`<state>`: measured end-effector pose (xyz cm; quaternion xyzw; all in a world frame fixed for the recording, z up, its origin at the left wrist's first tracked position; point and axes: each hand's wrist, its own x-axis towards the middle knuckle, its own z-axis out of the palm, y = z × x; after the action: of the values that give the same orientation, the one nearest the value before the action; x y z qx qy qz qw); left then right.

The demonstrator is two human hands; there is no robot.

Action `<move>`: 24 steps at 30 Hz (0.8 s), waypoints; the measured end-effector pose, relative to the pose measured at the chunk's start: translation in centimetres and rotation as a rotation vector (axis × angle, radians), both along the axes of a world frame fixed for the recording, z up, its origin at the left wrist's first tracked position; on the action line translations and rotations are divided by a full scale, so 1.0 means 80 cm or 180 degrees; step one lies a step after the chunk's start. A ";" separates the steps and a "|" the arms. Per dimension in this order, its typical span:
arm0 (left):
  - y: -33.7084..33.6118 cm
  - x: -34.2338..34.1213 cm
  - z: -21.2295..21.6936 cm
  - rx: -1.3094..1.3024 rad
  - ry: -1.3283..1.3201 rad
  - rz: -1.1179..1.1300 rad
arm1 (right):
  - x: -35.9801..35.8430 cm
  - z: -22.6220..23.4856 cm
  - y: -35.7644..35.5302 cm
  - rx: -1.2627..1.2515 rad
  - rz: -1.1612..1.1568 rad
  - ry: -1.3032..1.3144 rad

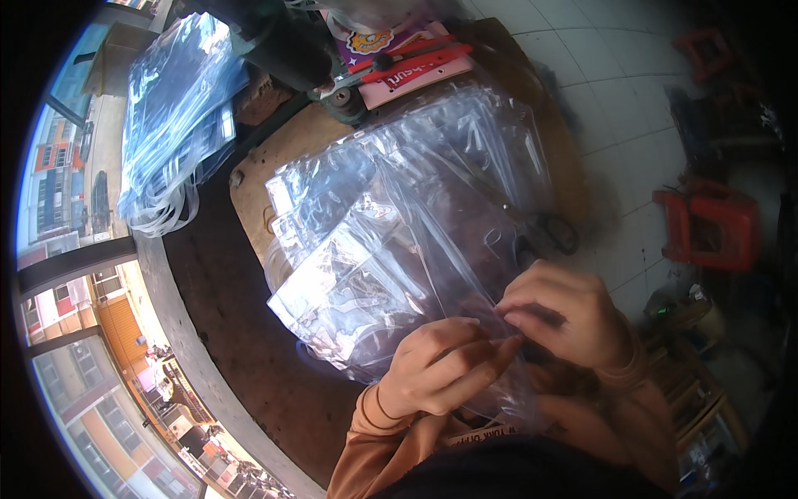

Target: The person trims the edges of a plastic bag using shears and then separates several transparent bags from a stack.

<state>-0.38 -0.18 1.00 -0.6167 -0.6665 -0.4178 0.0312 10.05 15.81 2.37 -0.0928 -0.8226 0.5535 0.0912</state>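
Observation:
Close to my body, my left hand (449, 370) pinches the edge of a clear plastic piece (519, 391) with thumb and fingers. My right hand (573, 312) meets it from the right, its thumb and forefinger closed on the same clear plastic. The fingertips of both hands nearly touch. Just beyond them a pile of clear plastic bags (349, 283) lies on the wooden table, shiny and creased. Black-handled scissors (555, 234) rest at the right side of the pile, partly under or against the plastic.
A dark machine (278, 41) stands at the far edge, with red-handled cutters (416, 62) on coloured printed sheets (424, 87) beside it. More clear plastic bags (179, 108) with pale straps lie far left on a ledge (187, 324). A red stool (711, 224) stands on the tiled floor.

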 end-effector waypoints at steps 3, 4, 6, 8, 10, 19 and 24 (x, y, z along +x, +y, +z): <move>-0.002 0.001 -0.004 0.0061 0.0015 -0.0058 | -0.003 -0.001 -0.002 0.0311 -0.0034 0.0173; -0.003 0.001 -0.006 0.0105 0.0050 -0.0069 | -0.005 0.000 -0.001 0.0510 -0.0016 0.0294; -0.003 0.000 -0.005 0.0103 0.0049 -0.0137 | -0.007 0.001 -0.003 0.0837 -0.0079 0.0509; -0.002 0.000 -0.002 0.0009 -0.0025 -0.0254 | -0.008 -0.007 -0.008 0.1090 -0.0240 0.0699; 0.000 0.007 -0.008 0.0019 -0.0118 -0.0906 | -0.016 -0.020 0.002 0.1525 -0.0840 0.0847; -0.019 0.037 -0.014 0.0331 0.0320 0.0039 | -0.022 -0.032 0.048 0.2344 -0.1779 0.0295; -0.023 0.031 -0.022 0.0135 0.0992 0.0302 | 0.000 -0.029 0.018 0.1704 -0.1763 0.0092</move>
<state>2.06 -2.03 -0.76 -0.6410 -0.6730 -0.3291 0.1668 10.03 17.28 0.07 -0.2767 -0.8804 0.2747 0.2698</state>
